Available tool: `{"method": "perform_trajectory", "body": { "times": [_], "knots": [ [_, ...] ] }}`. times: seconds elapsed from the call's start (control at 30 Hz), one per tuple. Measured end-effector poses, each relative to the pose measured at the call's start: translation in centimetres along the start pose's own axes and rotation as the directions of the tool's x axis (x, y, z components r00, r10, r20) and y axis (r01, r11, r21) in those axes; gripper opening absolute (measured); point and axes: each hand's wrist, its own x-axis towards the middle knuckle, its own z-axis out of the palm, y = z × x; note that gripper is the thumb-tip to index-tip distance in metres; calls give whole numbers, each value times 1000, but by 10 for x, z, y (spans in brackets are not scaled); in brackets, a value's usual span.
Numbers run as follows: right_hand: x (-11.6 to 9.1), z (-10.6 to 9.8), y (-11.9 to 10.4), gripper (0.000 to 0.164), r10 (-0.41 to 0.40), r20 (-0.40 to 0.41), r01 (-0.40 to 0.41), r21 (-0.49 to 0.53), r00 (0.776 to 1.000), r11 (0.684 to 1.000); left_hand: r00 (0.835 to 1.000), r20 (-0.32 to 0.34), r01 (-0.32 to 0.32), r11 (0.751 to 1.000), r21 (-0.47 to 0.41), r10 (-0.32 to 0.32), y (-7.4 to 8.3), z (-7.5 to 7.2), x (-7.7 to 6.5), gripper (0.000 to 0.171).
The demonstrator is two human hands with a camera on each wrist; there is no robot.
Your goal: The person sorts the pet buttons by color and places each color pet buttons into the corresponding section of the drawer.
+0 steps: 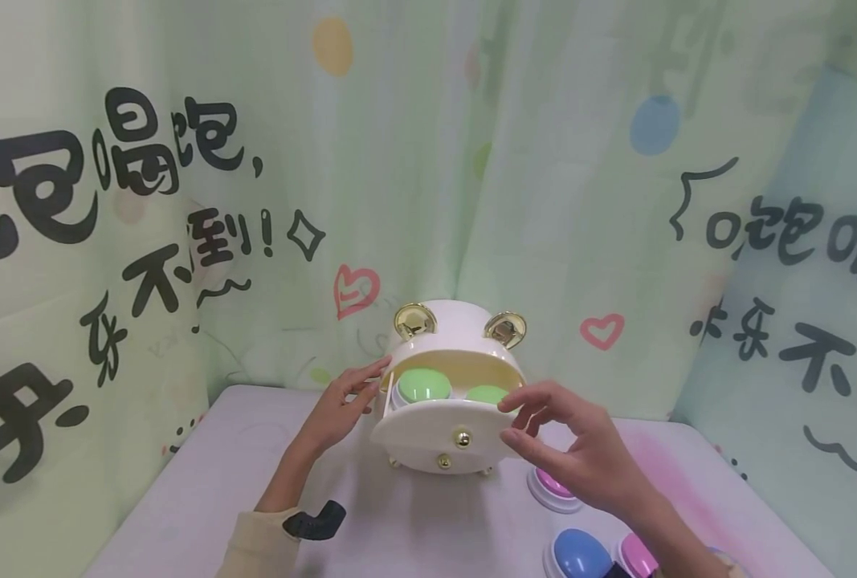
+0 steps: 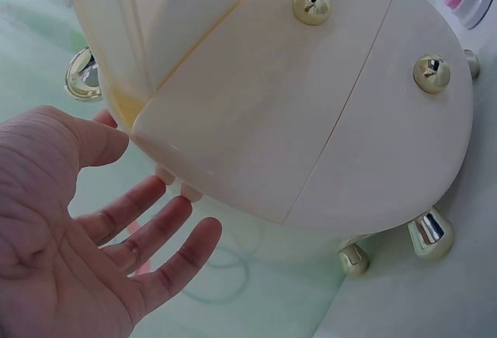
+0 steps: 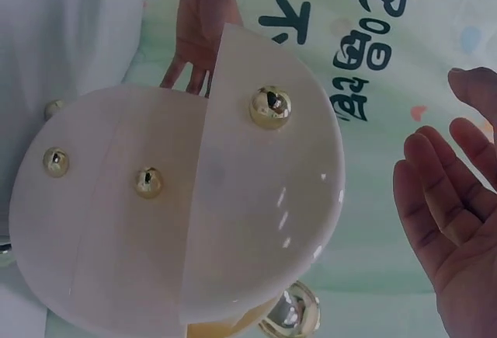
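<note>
A small white cabinet [image 1: 457, 317] with gold round ears stands near the back of the table. Its top drawer [image 1: 421, 421] is pulled out, showing a round white piece with a green domed top [image 1: 425, 385] and another green dome [image 1: 484, 394] beside it. My left hand [image 1: 337, 413] rests at the cabinet's left side. In the left wrist view its thumb [image 2: 105, 140] meets the cabinet's front edge, with fingers spread along the side. By the drawer's right end hovers my right hand [image 1: 580, 449], loosely bent and holding nothing; a gap separates it from the cabinet in the right wrist view.
Right of the cabinet lies a round white piece with a pink domed top [image 1: 554, 486]. Nearer the front are a blue-domed piece [image 1: 581, 554] and another pink one [image 1: 638, 554], partly covered by my right arm. A printed pale green curtain [image 1: 414, 160] surrounds the table [image 1: 255, 417].
</note>
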Motion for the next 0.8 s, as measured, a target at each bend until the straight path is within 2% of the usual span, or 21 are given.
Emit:
{"method": "perform_trajectory", "body": {
  "times": [0.27,0.57,0.8],
  "knots": [
    [-5,17,-1,42,-39,-21,39,13,999,999,1000,-10,8,1000,7,-8,0,0,0,44],
    [-9,39,4,43,-148,-60,152,75,987,986,1000,-2,-2,1000,10,2,-3,0,1,45],
    [-11,49,9,42,-135,-79,141,79,988,987,1000,-8,2,1000,12,-2,-2,0,1,44]
  ]
}}
